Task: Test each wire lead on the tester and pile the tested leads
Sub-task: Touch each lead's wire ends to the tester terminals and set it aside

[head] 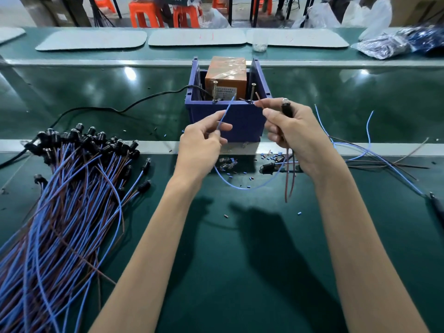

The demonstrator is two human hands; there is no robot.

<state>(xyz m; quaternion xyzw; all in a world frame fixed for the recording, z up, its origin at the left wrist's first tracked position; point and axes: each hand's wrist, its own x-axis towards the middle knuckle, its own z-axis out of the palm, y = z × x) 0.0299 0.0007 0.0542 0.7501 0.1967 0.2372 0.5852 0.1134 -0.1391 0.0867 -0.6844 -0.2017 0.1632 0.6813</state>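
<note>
The tester (225, 78), an orange box taped inside a blue bin (240, 118), stands at the middle of the bench with two upright screws at its front rim. My left hand (204, 140) pinches a blue wire (227, 110) whose tip points up near the left screw (214, 92). My right hand (288, 131) grips a black lamp holder (287, 109) and pinches a brown wire (260, 98), the tip close to the right screw (252, 93). The lead's blue and brown wires loop down below both hands.
A big pile of leads (60, 200) with black holders covers the left of the green bench. A few loose leads (374, 155) lie at the right. Small blue sleeves and glass bulbs (228, 164) are scattered under my hands. A black cable (108, 108) runs left from the bin.
</note>
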